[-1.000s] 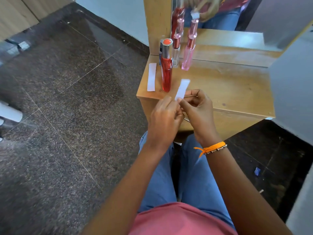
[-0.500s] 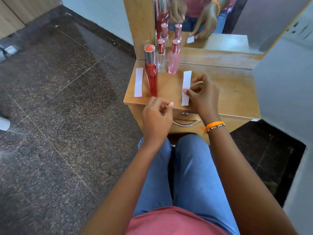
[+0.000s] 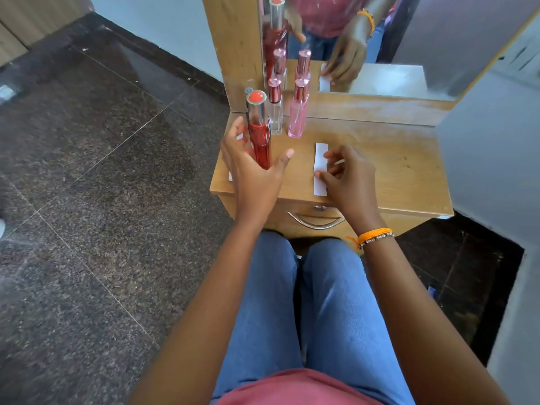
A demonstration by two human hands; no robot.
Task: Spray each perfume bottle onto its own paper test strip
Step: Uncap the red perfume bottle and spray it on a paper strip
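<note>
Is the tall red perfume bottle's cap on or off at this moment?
On. The tall red bottle stands upright on the table with its silver, red-topped cap in place; the left hand is open around it.

you are in a home, at a dressing table (image 3: 380, 159) in what looks like a bedroom corner. the small wooden top carries a mirror (image 3: 365, 39) in a wooden frame along its far edge, and a drawer with a curved metal handle (image 3: 317, 222) and a keyhole sits under its near edge. perfume bottles (image 3: 298, 112) stand at the far left corner, doubled in the glass. the floor (image 3: 102, 200) is polished dark speckled stone in large tiles, the walls are plain pale paint, and you sit with your knees in jeans against the drawer.
</note>
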